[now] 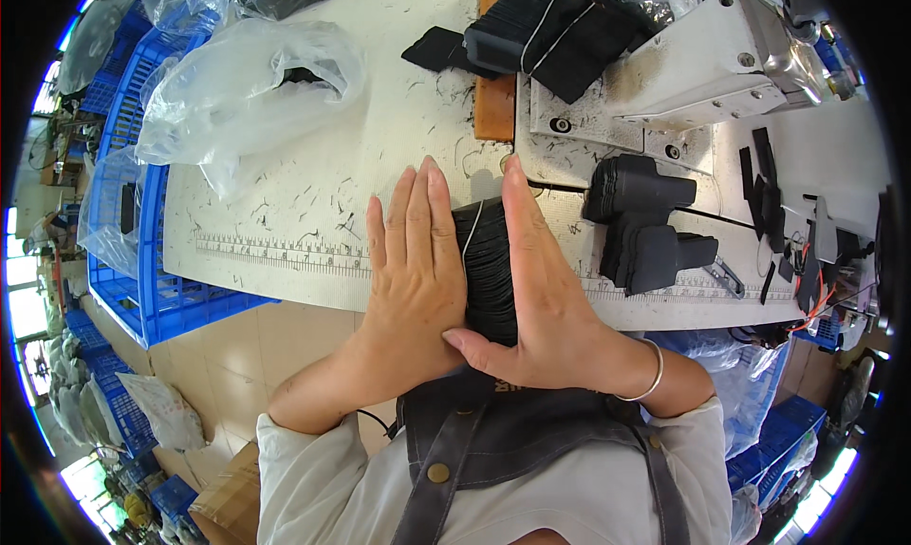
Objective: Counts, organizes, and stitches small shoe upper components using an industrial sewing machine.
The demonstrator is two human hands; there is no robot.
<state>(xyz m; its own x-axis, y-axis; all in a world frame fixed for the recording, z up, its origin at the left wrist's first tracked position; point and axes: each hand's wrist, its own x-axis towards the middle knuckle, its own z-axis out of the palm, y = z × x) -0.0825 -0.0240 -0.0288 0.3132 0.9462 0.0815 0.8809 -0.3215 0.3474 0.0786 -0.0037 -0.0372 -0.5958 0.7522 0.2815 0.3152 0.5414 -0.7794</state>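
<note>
A thick bundle of thin black pieces [490, 284] stands between my palms at the table's front edge, with a pale rubber band around its far part. My left hand [415, 274] lies flat along its left side, fingers straight and together. Along the right side presses my right hand [550, 289], its fingers stretched forward and its thumb across the near end, touching my left hand. To the right of it are two stacks of black T-shaped pieces [655, 189]. A larger banded black bundle [550, 32] rests farther back, next to loose black pieces [438, 49].
A sewing machine [702, 65] occupies the back right of the white table [399, 99], which is strewn with black thread scraps. A clear plastic bag [247, 89] lies at the left, beside a blue crate [152, 289]. Small thread snips [726, 277] and black strips [767, 184] lie right.
</note>
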